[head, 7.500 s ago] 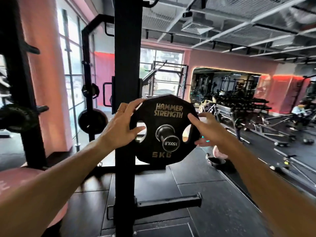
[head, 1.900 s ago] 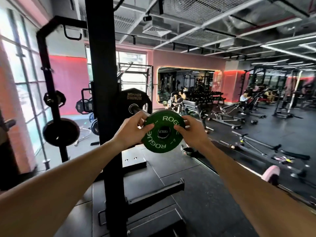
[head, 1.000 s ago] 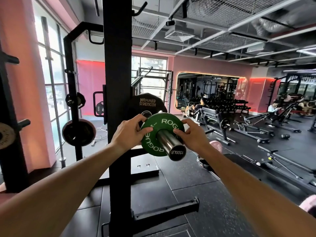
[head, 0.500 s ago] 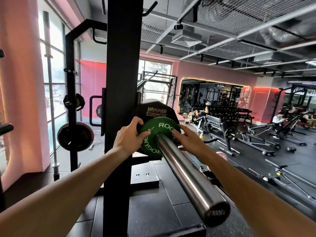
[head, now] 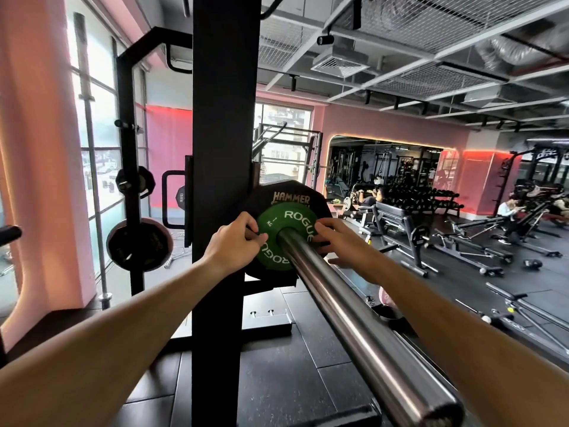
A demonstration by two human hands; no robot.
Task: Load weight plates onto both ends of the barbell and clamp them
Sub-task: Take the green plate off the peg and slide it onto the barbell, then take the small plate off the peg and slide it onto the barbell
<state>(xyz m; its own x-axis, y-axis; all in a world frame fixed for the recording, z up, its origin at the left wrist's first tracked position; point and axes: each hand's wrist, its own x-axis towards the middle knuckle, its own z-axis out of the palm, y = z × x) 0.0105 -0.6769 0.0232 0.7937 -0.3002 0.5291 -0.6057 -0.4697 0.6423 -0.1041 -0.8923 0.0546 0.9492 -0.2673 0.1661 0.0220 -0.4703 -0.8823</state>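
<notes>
Pinching skin between the two discs is the main risk I judge here, because the left hand and right hand both curl their fingers around the rim of the green plate, which sits just against the black plate at the centre of the frame. No clamp is visible, so the plates could slide outward along the barbell sleeve. The green disc is small, marked ROGUE and 1 KG.

Pink walls, black rubber floor
</notes>
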